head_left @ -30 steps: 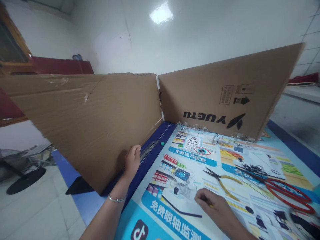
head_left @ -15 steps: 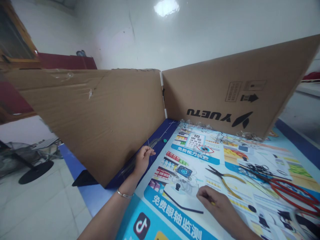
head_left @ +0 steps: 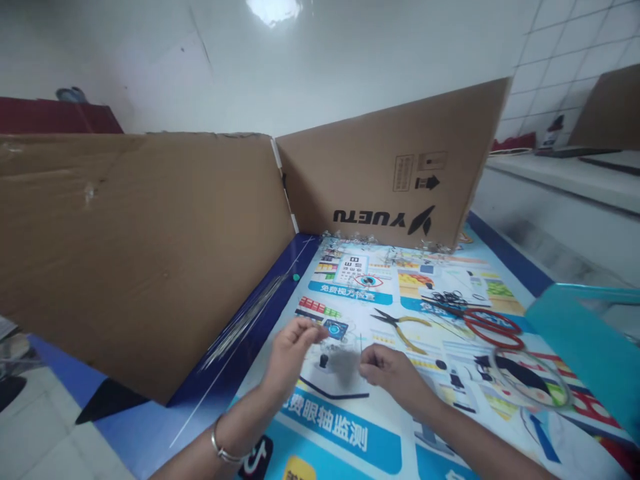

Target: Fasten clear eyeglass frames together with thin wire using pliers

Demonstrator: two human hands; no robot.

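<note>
Head view: I'm seeing both hands meeting over the printed surface (head_left: pixel 450 400), left hand (head_left: pixel 290 347) and right hand (head_left: pixel 385 370) each pinched shut on what looks like a thin wire (head_left: pixel 361 343) between them, too blurred to confirm. Wire bundle (head_left: pixel 245 320) is lying along the cardboard screen (head_left: pixel 150 233), pliers (head_left: pixel 403 327) and red scissors (head_left: pixel 493 327) sitting untouched. I'm judging work as early, no finished piece showing.

Both forearms come in from the bottom edge, angled toward each other. Left hand (head_left: pixel 291 345) has fingertips pinched, a bracelet on that wrist; right hand (head_left: pixel 386 367) sits curled, pinched too, close beside.
</note>
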